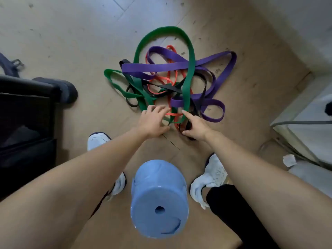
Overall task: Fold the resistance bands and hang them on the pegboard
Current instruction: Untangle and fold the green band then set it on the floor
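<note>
A tangled heap of resistance bands lies on the brown floor ahead of me: a green band (190, 56), a purple band (224, 76), an orange-red band (168, 79) and a black band (204, 83). My left hand (152, 121) reaches to the near edge of the heap with fingers spread and straight, touching the green and red loops. My right hand (195, 125) is at the near edge too, its index finger pointing forward onto the green band and the thumb side lying over a black loop. No pegboard is in view.
A blue plastic stool (159, 198) stands between my feet, my white shoes (210, 178) at each side. Black furniture (27, 123) fills the left. A white wall base and a grey cable (298, 123) run along the right.
</note>
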`<state>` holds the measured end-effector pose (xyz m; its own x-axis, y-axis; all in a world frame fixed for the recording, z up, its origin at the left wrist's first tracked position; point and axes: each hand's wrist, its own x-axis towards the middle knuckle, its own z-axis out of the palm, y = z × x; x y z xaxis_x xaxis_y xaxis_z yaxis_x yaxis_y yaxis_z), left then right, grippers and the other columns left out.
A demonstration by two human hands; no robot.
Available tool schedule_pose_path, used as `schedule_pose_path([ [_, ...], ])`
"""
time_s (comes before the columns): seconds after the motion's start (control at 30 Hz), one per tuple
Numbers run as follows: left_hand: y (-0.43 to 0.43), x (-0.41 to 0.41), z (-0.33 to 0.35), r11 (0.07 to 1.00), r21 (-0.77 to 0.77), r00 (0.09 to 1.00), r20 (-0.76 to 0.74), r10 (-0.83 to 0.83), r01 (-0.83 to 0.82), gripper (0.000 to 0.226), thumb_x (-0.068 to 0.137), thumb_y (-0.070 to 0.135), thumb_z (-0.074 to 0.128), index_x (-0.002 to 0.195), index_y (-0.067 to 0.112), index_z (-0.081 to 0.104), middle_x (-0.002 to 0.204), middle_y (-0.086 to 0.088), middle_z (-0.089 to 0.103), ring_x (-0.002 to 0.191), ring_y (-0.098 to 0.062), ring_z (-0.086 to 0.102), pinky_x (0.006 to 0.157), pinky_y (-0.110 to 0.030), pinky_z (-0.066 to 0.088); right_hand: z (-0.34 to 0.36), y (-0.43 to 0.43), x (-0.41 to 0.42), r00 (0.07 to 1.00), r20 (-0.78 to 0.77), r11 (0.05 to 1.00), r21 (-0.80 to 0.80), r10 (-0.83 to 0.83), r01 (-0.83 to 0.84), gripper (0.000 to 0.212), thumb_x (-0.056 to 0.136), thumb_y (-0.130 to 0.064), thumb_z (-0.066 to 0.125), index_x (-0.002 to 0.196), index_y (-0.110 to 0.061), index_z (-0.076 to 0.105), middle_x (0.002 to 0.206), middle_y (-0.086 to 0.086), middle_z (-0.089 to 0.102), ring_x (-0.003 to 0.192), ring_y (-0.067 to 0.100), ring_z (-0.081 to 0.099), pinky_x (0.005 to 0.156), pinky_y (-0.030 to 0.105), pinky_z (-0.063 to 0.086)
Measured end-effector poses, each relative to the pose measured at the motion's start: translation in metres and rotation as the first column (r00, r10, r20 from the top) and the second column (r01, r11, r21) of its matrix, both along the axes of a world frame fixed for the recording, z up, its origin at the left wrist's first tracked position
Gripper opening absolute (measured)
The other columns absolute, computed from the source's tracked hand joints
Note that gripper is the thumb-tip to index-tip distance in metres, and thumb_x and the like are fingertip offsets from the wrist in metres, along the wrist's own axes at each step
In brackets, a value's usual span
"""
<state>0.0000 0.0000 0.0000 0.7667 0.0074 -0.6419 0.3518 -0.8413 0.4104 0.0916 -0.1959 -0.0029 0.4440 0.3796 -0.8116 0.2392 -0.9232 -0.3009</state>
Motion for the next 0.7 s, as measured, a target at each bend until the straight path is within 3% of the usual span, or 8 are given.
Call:
schedule_pose_path([
  [0.1, 0.0, -0.005, -0.041, 0.962, 0.116, 0.967, -0.084, -0.24, 0.248, 0.081, 0.091, 0.051, 0.063, 0.159, 0.03, 0.024, 0.161, 0.003, 0.036, 0.151, -0.031, 0.021, 0.119, -0.051, 0.017, -0.03, 0.001, 0.004, 0.993, 0.01, 0.993, -0.032, 0.115, -0.114, 0.082, 0.085, -0.031, 0.077, 0.153, -0.038, 0.034, 0.134, 0.005, 0.054, 0.123, 0.03, 0.057, 0.102, 0.047, 0.05],
  [0.17, 0.004, -0.009, -0.051, 0.92, 0.154, 0.931, -0.112, -0.347, 0.361, 0.062, 0.093, 0.042, 0.063, 0.15, 0.03, 0.041, 0.149, 0.004, 0.048, 0.144, -0.027, 0.031, 0.117, -0.052, 0.018, -0.034, 0.004, 0.008, 0.988, 0.054, 0.989, -0.012, 0.147, -0.146, 0.06, 0.085, -0.02, 0.076, 0.14, -0.031, 0.054, 0.132, 0.003, 0.059, 0.123, 0.028, 0.058, 0.103, 0.044, 0.05],
  [0.23, 0.008, -0.006, -0.044, 0.919, 0.149, 0.931, -0.053, -0.361, 0.365, 0.041, 0.092, 0.04, 0.064, 0.131, 0.027, 0.059, 0.13, 0.005, 0.058, 0.131, -0.023, 0.045, 0.114, -0.052, 0.022, -0.023, 0.012, 0.012, 0.986, 0.108, 0.988, 0.075, 0.127, -0.135, 0.038, 0.085, -0.016, 0.075, 0.121, -0.025, 0.066, 0.122, 0.0, 0.064, 0.115, 0.024, 0.062, 0.099, 0.039, 0.051],
  [0.3, 0.017, 0.004, -0.021, 0.972, 0.077, 0.973, 0.048, -0.226, 0.222, 0.03, 0.09, 0.042, 0.065, 0.115, 0.025, 0.066, 0.114, 0.004, 0.065, 0.117, -0.022, 0.057, 0.111, -0.048, 0.024, -0.002, 0.022, 0.019, 0.983, 0.163, 0.983, 0.145, 0.084, -0.108, 0.024, 0.085, -0.016, 0.076, 0.107, -0.021, 0.067, 0.112, 0.001, 0.065, 0.106, 0.022, 0.063, 0.09, 0.037, 0.052],
  [0.4, 0.039, 0.021, 0.028, 0.999, -0.035, 0.985, 0.17, -0.012, 0.019, 0.025, 0.09, 0.039, 0.069, 0.106, 0.02, 0.069, 0.103, 0.0, 0.07, 0.104, -0.024, 0.064, 0.099, -0.038, 0.036, 0.042, 0.034, 0.033, 0.963, 0.257, 0.96, 0.281, -0.082, 0.007, 0.02, 0.08, -0.018, 0.08, 0.096, -0.017, 0.068, 0.094, 0.002, 0.055, 0.097, 0.025, 0.058, 0.08, 0.039, 0.05],
  [0.5, 0.064, 0.042, 0.087, 0.983, -0.162, 0.952, 0.276, 0.134, -0.092, 0.026, 0.088, 0.036, 0.076, 0.107, 0.019, 0.071, 0.099, 0.001, 0.071, 0.094, -0.023, 0.067, 0.078, -0.03, 0.041, 0.1, 0.04, 0.052, 0.922, 0.322, 0.925, 0.369, -0.213, 0.085, 0.026, 0.075, -0.021, 0.087, 0.093, -0.015, 0.07, 0.099, 0.001, 0.046, 0.1, 0.019, 0.047, 0.082, 0.035, 0.048],
  [0.6, 0.078, 0.073, 0.153, 0.953, -0.258, 0.928, 0.289, 0.234, -0.16, 0.028, 0.086, 0.033, 0.078, 0.111, 0.02, 0.071, 0.103, 0.004, 0.071, 0.094, -0.018, 0.066, 0.077, -0.033, 0.05, 0.169, 0.049, 0.078, 0.871, 0.403, 0.894, 0.44, -0.281, 0.085, 0.025, 0.073, -0.023, 0.088, 0.088, -0.015, 0.07, 0.103, 0.001, 0.057, 0.102, 0.022, 0.048, 0.083, 0.036, 0.048],
  [0.7, 0.086, 0.107, 0.215, 0.936, -0.3, 0.895, 0.344, 0.285, -0.183, 0.027, 0.086, 0.033, 0.078, 0.109, 0.02, 0.072, 0.096, 0.009, 0.068, 0.091, -0.019, 0.065, 0.077, -0.037, 0.052, 0.228, 0.056, 0.112, 0.798, 0.494, 0.871, 0.486, -0.344, 0.075, 0.024, 0.071, -0.029, 0.088, 0.083, -0.015, 0.073, 0.086, 0.0, 0.065, 0.087, 0.024, 0.053, 0.07, 0.032, 0.043],
])
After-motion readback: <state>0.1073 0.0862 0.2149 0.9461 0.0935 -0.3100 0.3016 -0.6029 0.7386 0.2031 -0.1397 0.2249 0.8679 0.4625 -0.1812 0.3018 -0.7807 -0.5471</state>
